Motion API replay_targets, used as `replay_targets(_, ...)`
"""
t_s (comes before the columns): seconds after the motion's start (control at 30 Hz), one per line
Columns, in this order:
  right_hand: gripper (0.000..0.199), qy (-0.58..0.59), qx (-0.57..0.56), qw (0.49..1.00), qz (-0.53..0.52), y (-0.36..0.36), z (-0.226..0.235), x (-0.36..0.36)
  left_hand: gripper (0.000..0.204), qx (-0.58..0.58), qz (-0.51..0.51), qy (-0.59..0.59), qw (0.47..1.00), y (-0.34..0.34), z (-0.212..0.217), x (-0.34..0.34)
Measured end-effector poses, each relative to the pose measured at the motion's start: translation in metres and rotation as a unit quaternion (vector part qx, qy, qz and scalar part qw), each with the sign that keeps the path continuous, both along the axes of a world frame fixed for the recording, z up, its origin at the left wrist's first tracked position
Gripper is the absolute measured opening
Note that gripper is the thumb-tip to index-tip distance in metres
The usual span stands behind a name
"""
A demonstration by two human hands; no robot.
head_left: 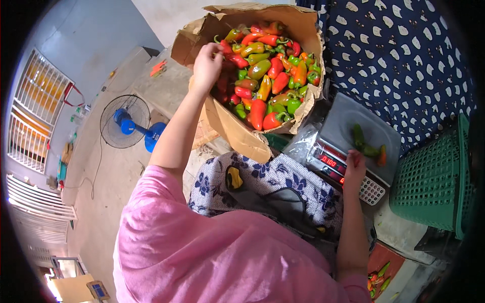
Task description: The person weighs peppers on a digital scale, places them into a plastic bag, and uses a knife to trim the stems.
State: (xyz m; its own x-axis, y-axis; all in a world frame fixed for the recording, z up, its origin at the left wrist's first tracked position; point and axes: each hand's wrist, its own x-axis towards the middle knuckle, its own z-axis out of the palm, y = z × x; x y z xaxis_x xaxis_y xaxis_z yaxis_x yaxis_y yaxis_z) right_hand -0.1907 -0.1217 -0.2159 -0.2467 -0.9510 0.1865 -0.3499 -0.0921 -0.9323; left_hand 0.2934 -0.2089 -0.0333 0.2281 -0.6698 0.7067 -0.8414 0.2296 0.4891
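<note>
Peppers (262, 76) still mostly fill the torn cardboard box (237, 136), with just a few on the grey scale (348, 121) right of it, so I'd say I'm early on. My left hand (207, 65) reaches into the box, fingers curled, can't tell if they've got one; right hand (353, 166) rests loosely open on the scale's front. Concrete floor and a blue fan (126, 121) left of the box.

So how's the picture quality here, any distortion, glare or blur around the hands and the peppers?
Head view: strong fisheye bending with a dark rim; bright glare at the window on the left; peppers evenly lit and sharp; left hand and right hand show little blur.
</note>
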Motion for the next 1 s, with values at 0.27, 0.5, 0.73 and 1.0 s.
replay_targets(0.27, 0.015, 0.226, -0.165, 0.957, 0.080, 0.017, 0.034, 0.027, 0.034, 0.073, 0.070, -0.373, 0.922, -0.016, -0.005, -0.104)
replay_targets(0.5, 0.026, 0.182, -0.137, 0.955, 0.188, 0.032, 0.052, 0.038, 0.052, 0.160, 0.145, -0.528, 0.821, -0.043, -0.012, -0.124)
replay_targets(0.73, 0.025, 0.212, -0.105, 0.951, 0.197, 0.033, 0.054, 0.037, 0.050, 0.150, 0.112, -0.465, 0.865, -0.047, -0.007, -0.123)
replay_targets(1.0, 0.023, 0.082, -0.047, 0.975, 0.199, 0.032, 0.067, 0.044, 0.040, 0.006, -0.116, 0.021, 0.993, 0.010, -0.007, -0.099)
